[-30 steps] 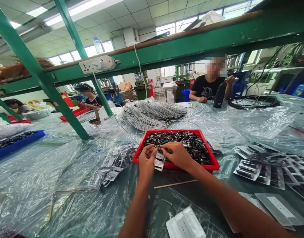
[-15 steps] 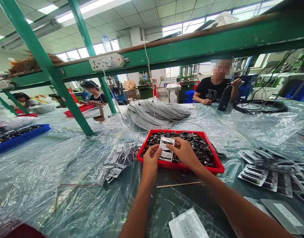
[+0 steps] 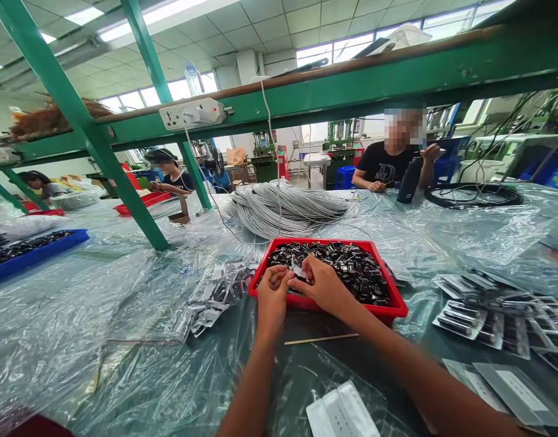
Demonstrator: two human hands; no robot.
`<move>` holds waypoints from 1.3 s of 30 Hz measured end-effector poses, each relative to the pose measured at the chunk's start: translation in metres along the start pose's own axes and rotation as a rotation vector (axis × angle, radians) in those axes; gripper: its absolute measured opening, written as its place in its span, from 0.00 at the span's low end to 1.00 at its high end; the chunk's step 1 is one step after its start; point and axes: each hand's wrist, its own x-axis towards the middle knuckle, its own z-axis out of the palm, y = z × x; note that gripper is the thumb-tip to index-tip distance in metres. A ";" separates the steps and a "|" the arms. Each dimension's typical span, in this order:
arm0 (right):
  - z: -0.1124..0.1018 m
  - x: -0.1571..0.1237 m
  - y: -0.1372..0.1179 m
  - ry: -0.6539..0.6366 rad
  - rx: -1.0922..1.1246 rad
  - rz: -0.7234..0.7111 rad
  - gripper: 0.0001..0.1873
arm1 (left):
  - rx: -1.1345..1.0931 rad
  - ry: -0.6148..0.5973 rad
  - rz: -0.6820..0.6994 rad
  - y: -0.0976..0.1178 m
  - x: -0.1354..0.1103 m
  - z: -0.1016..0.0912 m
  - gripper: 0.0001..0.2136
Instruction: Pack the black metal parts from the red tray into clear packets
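Observation:
My left hand [image 3: 273, 297] and my right hand [image 3: 326, 284] meet over the front of a red tray [image 3: 396, 297]. Both have their fingers closed on a small white packet [image 3: 299, 271], tilted so that only a crumpled-looking strip shows between them. The fingers hide the rest of it. Heaped in the tray are many small black parts [image 3: 351, 267] with shiny metal bits. Just in front of the tray a thin wooden stick [image 3: 322, 339] lies on the table.
Torn silvery plastic pieces [image 3: 210, 303] lie left of the tray. Filled flat packs [image 3: 483, 321] are piled at right, white packs [image 3: 342, 413] nearer me. Behind are a grey cable coil [image 3: 283, 209], a green frame [image 3: 124, 176] and a seated person [image 3: 388, 164].
The white packet, which faced me flat with dark slots showing, is now tipped and mostly covered by my fingers. My right hand has shifted slightly left, closer to my left hand.

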 end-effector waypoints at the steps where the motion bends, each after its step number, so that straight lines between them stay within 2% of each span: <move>1: -0.001 0.000 0.000 -0.067 -0.018 -0.018 0.19 | -0.012 -0.076 -0.011 0.001 0.000 -0.001 0.17; 3: -0.006 0.002 0.001 -0.140 -0.055 -0.051 0.18 | -0.027 -0.187 -0.028 0.003 0.001 -0.002 0.17; 5: -0.011 0.002 0.002 -0.184 -0.115 -0.121 0.15 | -0.017 -0.205 -0.031 0.004 0.002 -0.003 0.17; 7: -0.014 0.003 0.003 -0.190 -0.188 -0.177 0.13 | 0.016 -0.151 -0.024 0.004 0.004 -0.002 0.18; 9: -0.017 0.004 0.004 -0.177 -0.208 -0.148 0.12 | 0.067 -0.047 0.002 0.001 0.005 -0.003 0.19; 11: -0.019 0.005 0.006 -0.123 -0.177 -0.046 0.13 | 0.115 0.085 0.032 -0.002 0.008 -0.005 0.19; 13: -0.021 0.007 0.007 0.007 -0.178 0.040 0.11 | 0.125 0.176 0.042 -0.004 0.010 -0.007 0.19; 15: -0.021 0.008 0.006 0.130 -0.203 0.098 0.14 | 0.088 0.191 0.033 -0.005 0.010 -0.008 0.20; 16: -0.021 0.008 0.004 0.131 -0.182 0.126 0.16 | 0.059 0.178 0.027 -0.005 0.009 -0.008 0.20; 20: -0.015 0.004 -0.007 -0.176 0.193 0.252 0.18 | -0.049 0.080 -0.014 -0.003 0.002 -0.001 0.20; 22: -0.014 0.003 -0.010 -0.196 0.344 0.297 0.19 | -0.074 -0.002 -0.054 -0.001 -0.001 0.001 0.20; 24: -0.015 0.002 -0.012 -0.142 0.398 0.313 0.19 | -0.081 -0.070 -0.090 0.001 -0.002 0.002 0.20; 26: -0.016 0.002 -0.011 -0.126 0.429 0.308 0.19 | -0.118 -0.087 -0.105 0.003 -0.002 0.002 0.20; 28: -0.014 0.002 -0.009 -0.165 0.529 0.331 0.21 | -0.210 -0.079 -0.110 0.006 -0.002 0.003 0.20; 30: -0.011 0.002 -0.007 -0.268 0.666 0.393 0.24 | -0.303 -0.094 -0.113 0.007 -0.002 0.005 0.20; 32: -0.007 0.001 -0.006 -0.297 0.667 0.436 0.25 | -0.317 -0.095 -0.103 0.007 -0.002 0.005 0.21; 34: -0.004 0.000 -0.007 -0.100 0.452 0.371 0.23 | -0.225 -0.023 -0.060 0.005 -0.002 0.004 0.20; 36: -0.004 0.000 -0.009 0.085 0.190 0.202 0.21 | -0.100 0.048 0.000 0.003 -0.002 0.002 0.18; 37: -0.005 -0.001 -0.010 0.099 0.100 0.114 0.20 | -0.059 0.045 0.017 0.003 -0.002 0.001 0.18; 39: -0.007 -0.001 -0.011 -0.026 0.018 -0.027 0.19 | -0.044 -0.051 0.012 0.004 -0.002 -0.001 0.17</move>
